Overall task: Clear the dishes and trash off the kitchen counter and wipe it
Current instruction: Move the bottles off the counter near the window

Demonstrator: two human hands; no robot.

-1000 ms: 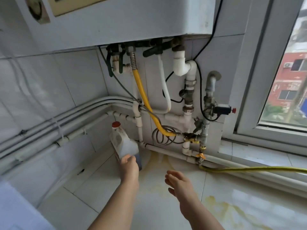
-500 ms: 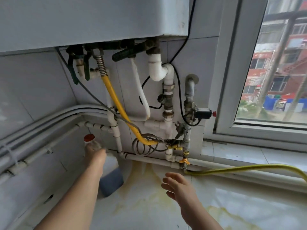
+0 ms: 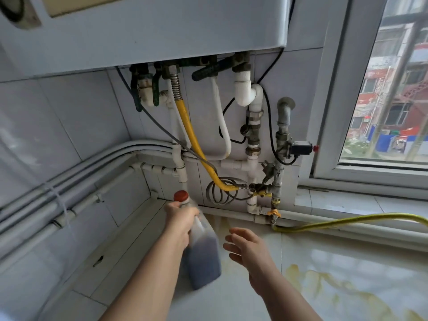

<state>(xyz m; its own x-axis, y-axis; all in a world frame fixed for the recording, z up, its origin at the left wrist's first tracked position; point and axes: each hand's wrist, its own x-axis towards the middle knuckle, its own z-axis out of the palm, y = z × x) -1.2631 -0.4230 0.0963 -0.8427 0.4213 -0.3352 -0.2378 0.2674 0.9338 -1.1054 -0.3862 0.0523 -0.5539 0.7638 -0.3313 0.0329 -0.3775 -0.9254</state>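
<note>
Grips a plastic bottle (image 3: 203,258) of dark liquid just below its red cap (image 3: 181,195) with the left hand (image 3: 183,218), fingers curled round the neck. Holds the right hand (image 3: 250,249) just beside the bottle, fingers spread and relaxed, grasping nothing. Has drawn the bottle out of the back left corner of the counter (image 3: 231,304): 1 s ago stood there upright near the white pipes (image 3: 180,172), hand low on its body; 0.5 s ago taken higher up; now tilted, base swung toward the near edge, cap toward the wall. Blurs at the base, so cannot tell whether lifted clear or dragged. Leaves the corner tiles bare and the yellow stains (image 3: 328,283) on the counter exposed, spreading from below the gas hose (image 3: 347,220) toward the right edge. Marks, as a judgement, 1 item in the course of being cleared; wiping not yet begun, no cloth in view. Suggests support from the right hand at the base next, given the sloshing load.
</note>
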